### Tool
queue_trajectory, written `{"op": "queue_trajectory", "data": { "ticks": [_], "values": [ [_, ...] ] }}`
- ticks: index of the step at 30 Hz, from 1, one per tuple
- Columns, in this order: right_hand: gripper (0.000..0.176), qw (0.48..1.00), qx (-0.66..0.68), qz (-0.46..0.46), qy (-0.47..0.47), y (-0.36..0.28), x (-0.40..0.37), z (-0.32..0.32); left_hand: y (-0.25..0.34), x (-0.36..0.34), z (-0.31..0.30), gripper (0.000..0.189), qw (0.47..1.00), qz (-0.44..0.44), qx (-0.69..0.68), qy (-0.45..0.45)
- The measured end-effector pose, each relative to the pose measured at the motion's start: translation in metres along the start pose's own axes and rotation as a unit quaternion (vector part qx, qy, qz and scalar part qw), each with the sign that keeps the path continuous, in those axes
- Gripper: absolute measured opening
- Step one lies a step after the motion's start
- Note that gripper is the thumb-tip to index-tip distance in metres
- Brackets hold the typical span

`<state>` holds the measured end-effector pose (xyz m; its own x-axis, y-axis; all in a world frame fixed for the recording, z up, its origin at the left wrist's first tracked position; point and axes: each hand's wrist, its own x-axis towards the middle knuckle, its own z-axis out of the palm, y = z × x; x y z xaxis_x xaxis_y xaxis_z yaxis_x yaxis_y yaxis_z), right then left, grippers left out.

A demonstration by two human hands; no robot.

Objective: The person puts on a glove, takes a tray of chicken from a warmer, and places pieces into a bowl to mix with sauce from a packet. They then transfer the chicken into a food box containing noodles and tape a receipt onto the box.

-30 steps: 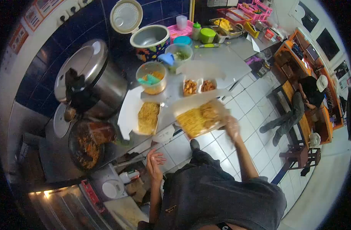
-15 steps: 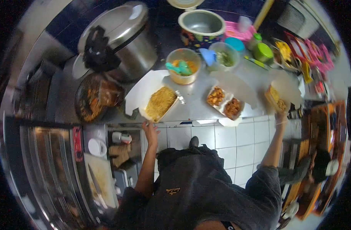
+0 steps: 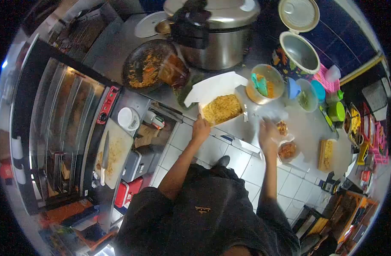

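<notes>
Head view, fisheye, looking straight down over my dark shirt at a steel counter. My left hand rests at the near corner of the open noodle box, a white rectangular paperboard carton filled with a matted bed of thin yellow noodles. Its flat lid is folded back toward the stove. The fingers are bent against the carton's rim. I cannot tell whether they pinch it or only touch it.

My right hand is blurred and lies over the counter edge, just beside the two-compartment box, a white tray with glossy reddish-brown pieces in each well. How far that hand is spread, and whether it has anything in it, I cannot tell.

Farther right on the counter, well apart from both hands, lies a second noodle box, narrow and also filled with yellow noodles.

Behind the open carton stands a round translucent tub with orange contents and a teal utensil in it. Beside it are a second clear tub of green bits and a rice cooker with its round lid up. A large brushed-steel pot and a dark round pan of fried food sit on the stove. A pale cutting board with a knife lies lower left.
</notes>
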<state>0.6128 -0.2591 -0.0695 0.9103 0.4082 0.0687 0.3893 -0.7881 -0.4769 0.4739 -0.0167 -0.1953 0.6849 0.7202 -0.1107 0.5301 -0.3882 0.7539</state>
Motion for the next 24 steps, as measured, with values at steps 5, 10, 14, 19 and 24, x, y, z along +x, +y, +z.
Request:
{"op": "queue_trajectory", "data": {
  "ticks": [5, 10, 14, 19, 24],
  "values": [
    [0.03, 0.956, -0.182, -0.169, -0.158, -0.033, 0.079, 0.087, -0.018, -0.01, 0.0, 0.034, 0.974, 0.182, 0.083, 0.104],
    [0.02, 0.966, -0.182, -0.171, -0.062, -0.062, 0.05, 0.105, -0.014, -0.028, -0.055, 0.038, 0.99, 0.084, -0.109, 0.025],
    [0.018, 0.952, -0.215, -0.199, -0.087, -0.138, 0.019, 0.115, -0.046, -0.056, -0.142, 0.038, 0.989, 0.077, -0.114, 0.047],
    [0.029, 0.942, -0.09, -0.308, -0.103, -0.3, -0.007, 0.157, -0.115, -0.085, -0.248, 0.033, 0.97, 0.035, -0.108, 0.215],
    [0.025, 0.913, -0.104, -0.359, -0.165, -0.427, -0.012, 0.222, -0.171, -0.077, -0.312, 0.029, 0.943, -0.074, -0.073, 0.317]
  ]
}}
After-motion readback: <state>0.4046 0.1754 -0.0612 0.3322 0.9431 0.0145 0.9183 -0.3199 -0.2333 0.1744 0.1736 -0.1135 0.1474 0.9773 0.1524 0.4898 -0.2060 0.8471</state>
